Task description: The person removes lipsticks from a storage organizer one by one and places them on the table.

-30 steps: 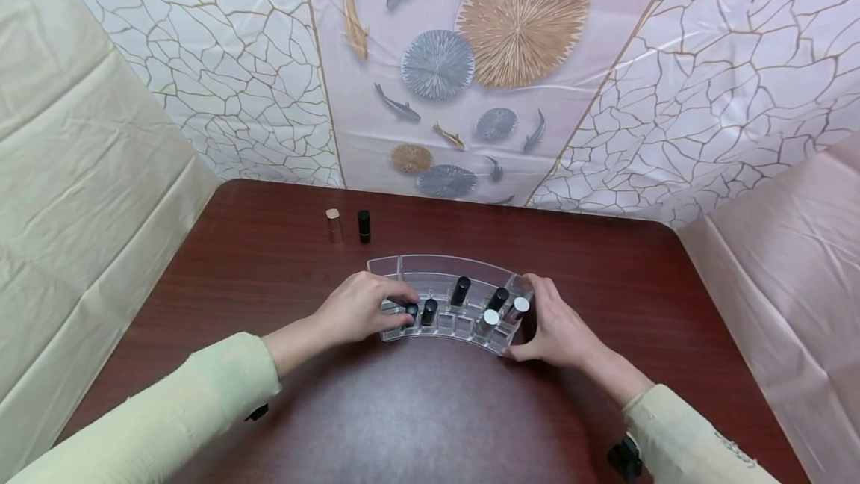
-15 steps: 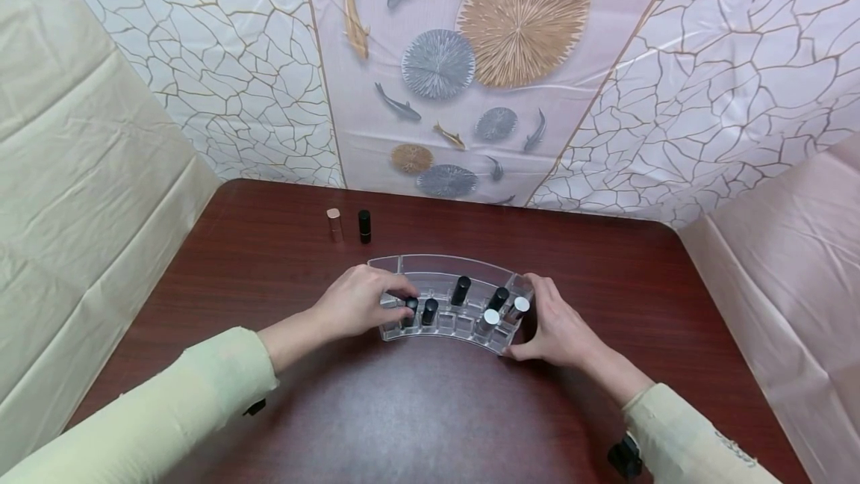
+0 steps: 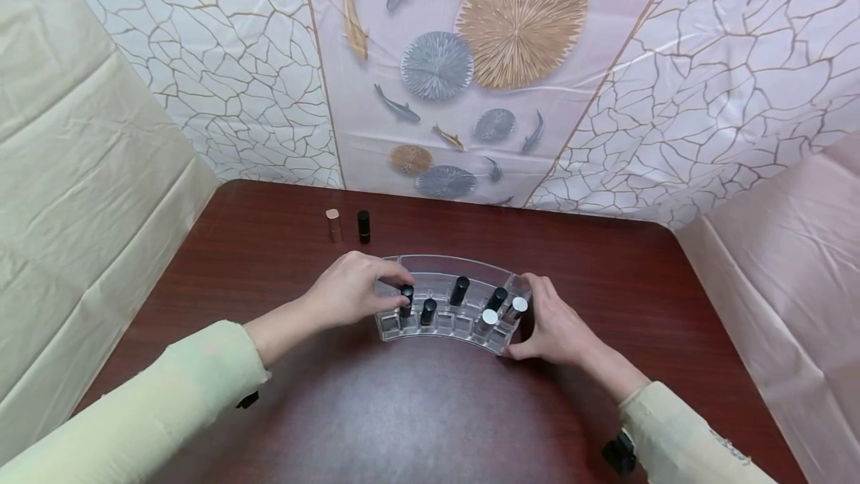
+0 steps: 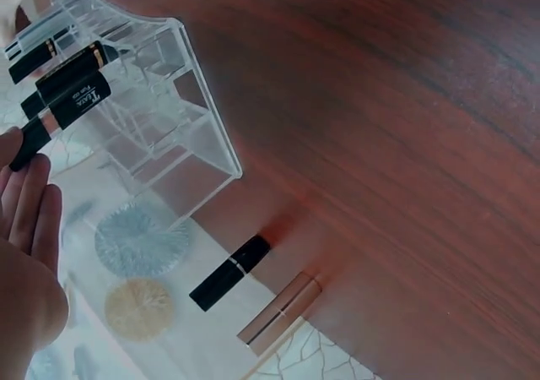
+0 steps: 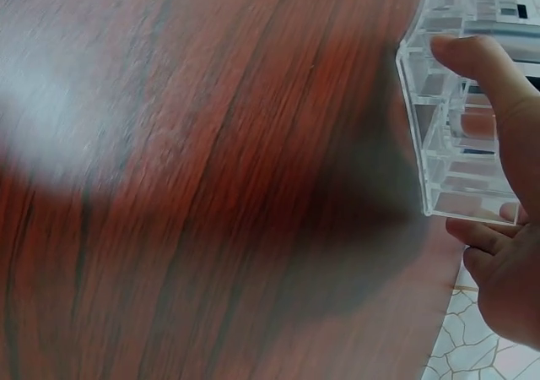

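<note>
In the head view a clear, curved lipstick organizer (image 3: pixel 445 323) stands at the middle of the table. My left hand (image 3: pixel 348 286) pinches a black lipstick (image 3: pixel 406 305) between thumb and fingers, above the organizer's left part. White lettering shows on this tube's lower part (image 4: pixel 82 100) in the left wrist view. Another black lipstick (image 3: pixel 428 311) stands in a front slot just to its right. My right hand (image 3: pixel 559 323) grips the organizer's right end, thumb at the front and fingers behind, near two white-capped tubes (image 3: pixel 490 318).
Behind the organizer, to the left, a rose-gold lipstick (image 3: pixel 334 225) and a black lipstick (image 3: pixel 363 226) stand upright on the dark red wooden table (image 3: pixel 430 409). More black tubes (image 3: pixel 460 291) are in the organizer. Patterned cloth (image 3: pixel 437 133) hangs along the table's back edge.
My left hand has raised the black lipstick out of the front-left slot, moving slightly up and left and exposing that slot. My right hand keeps its grip on the organizer.
</note>
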A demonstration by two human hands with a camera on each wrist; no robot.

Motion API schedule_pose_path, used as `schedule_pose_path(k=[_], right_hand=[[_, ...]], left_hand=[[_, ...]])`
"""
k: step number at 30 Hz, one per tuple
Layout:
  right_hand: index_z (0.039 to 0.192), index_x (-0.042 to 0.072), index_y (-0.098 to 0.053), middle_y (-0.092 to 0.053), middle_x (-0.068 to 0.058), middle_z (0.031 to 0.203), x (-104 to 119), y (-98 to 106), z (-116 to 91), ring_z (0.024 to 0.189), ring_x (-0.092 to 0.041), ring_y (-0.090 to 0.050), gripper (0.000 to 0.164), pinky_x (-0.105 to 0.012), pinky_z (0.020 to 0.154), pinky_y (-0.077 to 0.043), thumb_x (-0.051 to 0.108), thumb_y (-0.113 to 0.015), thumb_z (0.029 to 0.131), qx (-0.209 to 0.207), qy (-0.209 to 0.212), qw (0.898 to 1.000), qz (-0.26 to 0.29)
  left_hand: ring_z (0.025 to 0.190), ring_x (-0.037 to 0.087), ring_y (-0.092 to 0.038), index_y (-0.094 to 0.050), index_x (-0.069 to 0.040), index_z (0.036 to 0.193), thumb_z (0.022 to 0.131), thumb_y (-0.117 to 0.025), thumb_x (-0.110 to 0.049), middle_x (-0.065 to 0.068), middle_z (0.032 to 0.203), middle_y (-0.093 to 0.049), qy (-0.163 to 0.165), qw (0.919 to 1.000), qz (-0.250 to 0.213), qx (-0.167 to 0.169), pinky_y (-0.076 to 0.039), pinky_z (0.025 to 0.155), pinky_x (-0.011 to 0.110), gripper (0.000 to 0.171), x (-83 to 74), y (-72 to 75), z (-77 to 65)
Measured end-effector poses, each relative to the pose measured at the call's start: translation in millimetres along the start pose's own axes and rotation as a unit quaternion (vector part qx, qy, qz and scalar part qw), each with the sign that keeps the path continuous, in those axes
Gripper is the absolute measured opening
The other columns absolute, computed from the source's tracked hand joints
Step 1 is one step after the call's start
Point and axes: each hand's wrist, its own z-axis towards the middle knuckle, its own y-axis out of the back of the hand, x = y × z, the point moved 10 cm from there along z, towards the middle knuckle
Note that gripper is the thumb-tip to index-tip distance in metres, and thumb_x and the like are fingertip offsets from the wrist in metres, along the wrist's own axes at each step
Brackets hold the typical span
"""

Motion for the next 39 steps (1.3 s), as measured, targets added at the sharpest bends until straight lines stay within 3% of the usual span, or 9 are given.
schedule_pose_path(k=[6,12,26,33,39], right_hand=[[0.148,-0.008,-0.036,-0.051,-0.026,0.129,1,1,1,0.100,-0.038,-0.064,0.122,-0.058,0.084,-0.059,0.042,-0.100,0.057,-0.017,0.020,1.000,0.001],[0.148,-0.011,-0.035,-0.049,-0.030,0.133,2,1,2,0.104,-0.040,-0.064,0.122,-0.059,0.089,-0.058,0.041,-0.100,0.059,0.014,-0.001,1.000,0.008],[0.149,-0.009,-0.034,-0.049,-0.029,0.134,0,0,3,0.104,-0.038,-0.065,0.124,-0.056,0.091,-0.058,0.041,-0.102,0.058,0.030,-0.017,0.999,0.001],[0.148,-0.009,-0.034,-0.048,-0.029,0.129,-1,0,3,0.102,-0.040,-0.063,0.122,-0.058,0.089,-0.058,0.044,-0.100,0.059,0.006,0.007,1.000,0.012],[0.147,-0.012,-0.033,-0.048,-0.031,0.130,3,1,4,0.105,-0.042,-0.063,0.122,-0.059,0.092,-0.057,0.039,-0.101,0.058,0.022,-0.005,1.000,0.017]], left_hand=[[0.081,0.005,-0.074,-0.083,-0.019,0.109,0.087,-0.089,-0.018,-0.010,0.099,-0.081,0.026,0.9993,-0.023,0.012,-0.058,0.074,0.029,0.023,5.2,3.0,4.3],[0.089,0.009,-0.077,-0.082,-0.019,0.111,0.087,-0.089,-0.018,-0.008,0.101,-0.082,0.039,0.9986,-0.028,0.024,-0.060,0.078,0.034,0.025,6.5,6.4,7.2],[0.079,0.003,-0.074,-0.082,-0.016,0.112,0.089,-0.088,-0.016,-0.006,0.099,-0.082,0.049,0.9977,-0.035,0.032,-0.058,0.074,0.033,0.024,11.6,16.1,9.4],[0.089,0.012,-0.080,-0.082,-0.013,0.110,0.087,-0.089,-0.012,-0.004,0.096,-0.082,0.054,0.9969,-0.054,0.020,-0.062,0.082,0.040,0.025,15.6,27.9,17.2],[0.083,0.006,-0.078,-0.082,-0.015,0.109,0.086,-0.090,-0.014,-0.007,0.095,-0.082,0.066,0.9969,-0.041,0.012,-0.052,0.083,0.037,0.025,20.5,39.2,25.1]])
